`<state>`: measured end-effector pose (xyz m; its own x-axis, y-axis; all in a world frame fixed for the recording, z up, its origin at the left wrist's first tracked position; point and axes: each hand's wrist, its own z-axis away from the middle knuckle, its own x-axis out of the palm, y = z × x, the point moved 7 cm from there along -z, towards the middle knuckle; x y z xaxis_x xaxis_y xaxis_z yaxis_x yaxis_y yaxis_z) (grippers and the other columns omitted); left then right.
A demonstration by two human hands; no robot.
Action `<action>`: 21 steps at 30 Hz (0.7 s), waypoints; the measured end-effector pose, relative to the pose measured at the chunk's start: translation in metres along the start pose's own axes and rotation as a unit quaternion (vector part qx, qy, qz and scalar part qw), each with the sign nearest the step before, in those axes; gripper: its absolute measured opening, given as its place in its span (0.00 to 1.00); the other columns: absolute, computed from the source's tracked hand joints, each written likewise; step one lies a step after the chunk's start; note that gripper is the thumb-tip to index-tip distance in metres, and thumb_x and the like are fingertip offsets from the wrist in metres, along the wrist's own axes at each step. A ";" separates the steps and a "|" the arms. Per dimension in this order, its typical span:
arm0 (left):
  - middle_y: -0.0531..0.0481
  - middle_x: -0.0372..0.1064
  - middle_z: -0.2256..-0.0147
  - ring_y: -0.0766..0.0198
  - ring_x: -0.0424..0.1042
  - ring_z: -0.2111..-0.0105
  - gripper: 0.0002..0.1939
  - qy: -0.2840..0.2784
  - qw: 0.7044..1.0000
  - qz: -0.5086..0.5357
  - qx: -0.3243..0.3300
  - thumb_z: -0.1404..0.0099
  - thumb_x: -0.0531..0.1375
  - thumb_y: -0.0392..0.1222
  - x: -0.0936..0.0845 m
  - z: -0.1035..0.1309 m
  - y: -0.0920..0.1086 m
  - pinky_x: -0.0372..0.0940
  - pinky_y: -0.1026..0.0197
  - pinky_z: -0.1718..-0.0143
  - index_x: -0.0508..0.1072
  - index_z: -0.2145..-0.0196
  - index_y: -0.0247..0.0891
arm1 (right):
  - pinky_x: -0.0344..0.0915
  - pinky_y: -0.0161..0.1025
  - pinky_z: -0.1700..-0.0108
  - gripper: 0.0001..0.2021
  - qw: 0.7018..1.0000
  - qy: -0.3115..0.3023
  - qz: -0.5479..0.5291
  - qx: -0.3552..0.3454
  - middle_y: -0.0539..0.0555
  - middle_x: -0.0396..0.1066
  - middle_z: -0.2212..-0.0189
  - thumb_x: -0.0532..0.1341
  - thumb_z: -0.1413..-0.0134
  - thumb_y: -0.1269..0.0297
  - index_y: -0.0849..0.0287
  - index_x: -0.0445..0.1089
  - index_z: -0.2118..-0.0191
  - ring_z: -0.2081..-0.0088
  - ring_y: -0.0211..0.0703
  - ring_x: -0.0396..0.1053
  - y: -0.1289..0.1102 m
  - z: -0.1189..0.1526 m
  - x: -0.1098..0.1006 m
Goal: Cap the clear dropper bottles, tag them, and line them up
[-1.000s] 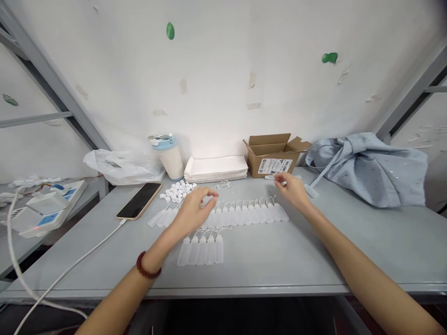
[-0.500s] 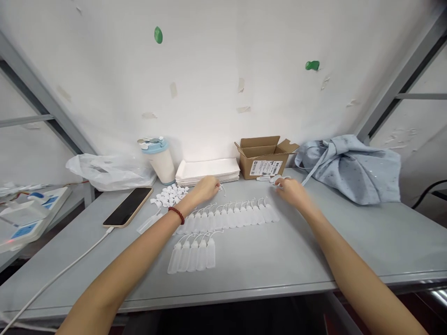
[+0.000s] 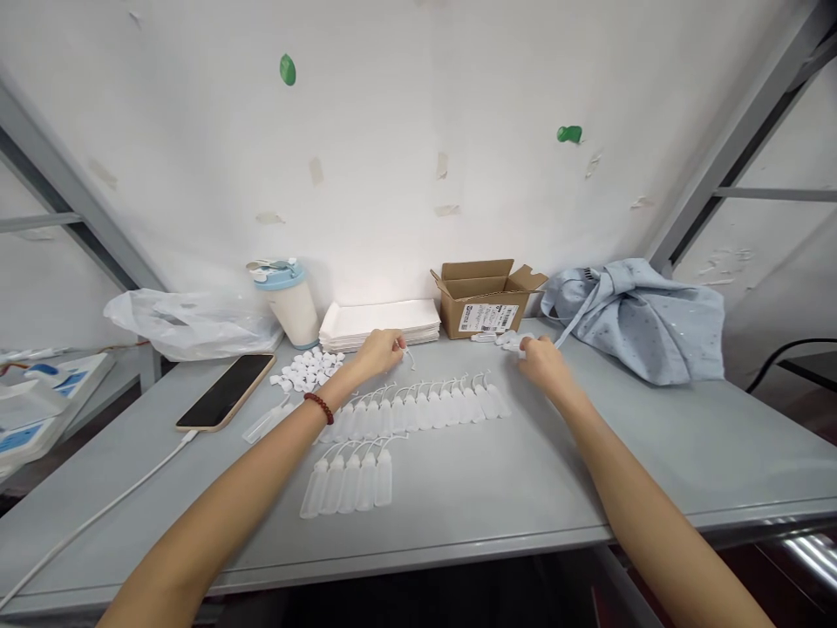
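Note:
My left hand (image 3: 382,352) is closed in a pinch on a thin white curved tube (image 3: 410,358), behind the rows of bottles. What else sits between those fingers is hidden. At the right, my right hand (image 3: 544,365) has its fingers closed on the near end of a small translucent bottle (image 3: 521,345) in front of the cardboard box. A long row of translucent squeeze bottles (image 3: 422,410) with curved white tubes lies below my hands. A shorter row of the same bottles (image 3: 350,481) lies nearer the front. White caps (image 3: 307,370) are heaped left of my left hand.
At the back stand a blue-lidded cup (image 3: 293,305), a stack of white paper (image 3: 385,321) and an open cardboard box (image 3: 480,305). A blue cloth bag (image 3: 647,323) lies right. A plastic bag (image 3: 189,323) and a phone (image 3: 226,392) on a white cable lie left.
My right hand's fingers have closed at the bottles by the box. My left hand keeps its pinch on the tube. The whole view has shifted slightly.

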<state>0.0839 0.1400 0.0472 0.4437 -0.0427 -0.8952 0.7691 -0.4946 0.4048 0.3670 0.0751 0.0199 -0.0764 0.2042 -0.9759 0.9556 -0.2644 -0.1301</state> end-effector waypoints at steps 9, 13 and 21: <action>0.52 0.70 0.78 0.64 0.68 0.75 0.05 0.049 0.989 0.125 -0.067 0.49 0.58 0.36 -0.015 0.003 -0.010 0.61 0.64 0.71 0.72 0.72 0.35 | 0.62 0.41 0.62 0.16 0.999 0.035 -0.036 -0.017 0.68 0.72 0.62 0.52 0.49 0.76 0.68 0.67 0.54 0.59 0.54 0.71 -0.009 0.002 -0.005; 0.50 0.71 0.78 0.65 0.68 0.75 0.06 0.063 0.974 0.199 -0.089 0.50 0.60 0.39 -0.016 0.001 -0.016 0.61 0.65 0.73 0.73 0.74 0.34 | 0.63 0.42 0.59 0.12 0.981 0.087 -0.170 -0.042 0.63 0.74 0.60 0.55 0.48 0.69 0.63 0.68 0.57 0.59 0.52 0.71 -0.021 0.005 -0.016; 0.49 0.71 0.76 0.69 0.67 0.77 0.10 0.046 0.927 0.364 -0.081 0.48 0.63 0.41 -0.021 0.010 0.002 0.66 0.63 0.70 0.75 0.70 0.30 | 0.64 0.44 0.55 0.12 0.866 0.019 -0.481 -0.137 0.56 0.73 0.60 0.60 0.51 0.59 0.58 0.66 0.61 0.56 0.46 0.70 -0.070 0.036 -0.025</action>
<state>0.0713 0.1318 0.0648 0.9038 -0.2348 -0.3578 0.3071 -0.2265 0.9243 0.2916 0.0550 0.0471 -0.8703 0.2378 -0.4314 0.4865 0.2773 -0.8285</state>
